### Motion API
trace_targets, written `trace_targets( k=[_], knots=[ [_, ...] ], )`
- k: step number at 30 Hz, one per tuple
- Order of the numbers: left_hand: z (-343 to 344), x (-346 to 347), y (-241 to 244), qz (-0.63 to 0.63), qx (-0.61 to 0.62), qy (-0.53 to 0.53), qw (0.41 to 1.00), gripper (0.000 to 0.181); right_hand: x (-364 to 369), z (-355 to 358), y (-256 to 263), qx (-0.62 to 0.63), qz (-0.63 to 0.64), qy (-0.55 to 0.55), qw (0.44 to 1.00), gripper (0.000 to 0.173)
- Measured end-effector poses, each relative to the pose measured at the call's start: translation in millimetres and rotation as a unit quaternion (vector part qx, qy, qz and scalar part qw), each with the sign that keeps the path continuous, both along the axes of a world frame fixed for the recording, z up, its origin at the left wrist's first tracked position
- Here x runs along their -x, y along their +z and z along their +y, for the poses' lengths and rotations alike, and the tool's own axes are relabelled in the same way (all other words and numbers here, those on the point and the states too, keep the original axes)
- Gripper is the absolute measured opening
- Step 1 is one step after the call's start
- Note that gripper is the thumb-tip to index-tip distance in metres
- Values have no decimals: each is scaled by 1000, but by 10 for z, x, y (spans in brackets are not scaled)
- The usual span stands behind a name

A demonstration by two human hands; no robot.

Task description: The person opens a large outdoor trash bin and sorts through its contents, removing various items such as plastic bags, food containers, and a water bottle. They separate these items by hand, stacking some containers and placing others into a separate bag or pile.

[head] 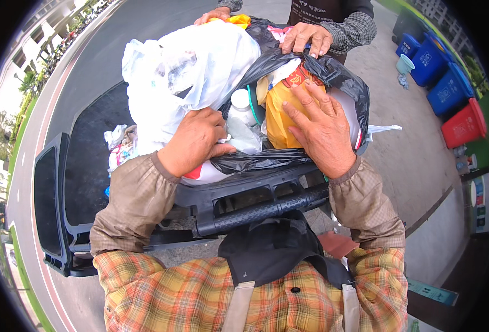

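Observation:
A wheeled bin with a dark handle bar [265, 211] stands before me, heaped with bagged rubbish. My left hand [199, 139] lies at the near rim of an opened black plastic bag [265, 159], its thumb on the bag's edge and its fingers bent beside a large white plastic bag [211, 62]. My right hand [323, 124] presses with spread fingers on a yellow plastic bag [282, 112] inside the black one. Between my hands are a white plastic bottle [241, 106] and crumpled pale plastic [242, 135].
Across the bin, another person's hand [307, 39] rests on the black bag. A second dark bin [49, 199] stands at the left. Blue bins [450, 87], a red bin [464, 124] and a pale bucket [405, 64] stand on the right.

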State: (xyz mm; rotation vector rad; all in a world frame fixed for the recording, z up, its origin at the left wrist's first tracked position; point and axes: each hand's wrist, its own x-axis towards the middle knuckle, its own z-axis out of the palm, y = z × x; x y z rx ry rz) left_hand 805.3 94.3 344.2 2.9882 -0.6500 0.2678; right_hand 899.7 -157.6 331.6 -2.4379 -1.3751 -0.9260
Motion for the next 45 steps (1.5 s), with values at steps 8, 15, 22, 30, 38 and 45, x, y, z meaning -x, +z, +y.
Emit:
trace_targets(
  k=[8,15,22,30,38,45],
  knots=[
    [-405,-629,-37,-108,-15,160,981,41,-197,112,58,-17,-10,7,1000,34],
    [-315,-344,227,-182,79,49,979,40,-168,-63,7,-98,112,61,987,38],
    [-468,-361,659,-175,146,-4,974,38,17,-130,181,-272,173,153,934,48],
    [-865,-646,1042,-345,161,-166,909,39,-662,227,416,-348,300,361,812,83],
    [-797,-1170,515,-340,271,-70,898,67,-1099,317,511,-424,40,138,894,79],
    [-771,-781,124,-63,144,17,987,43,-746,-828,885,-635,381,326,588,62]
  ],
)
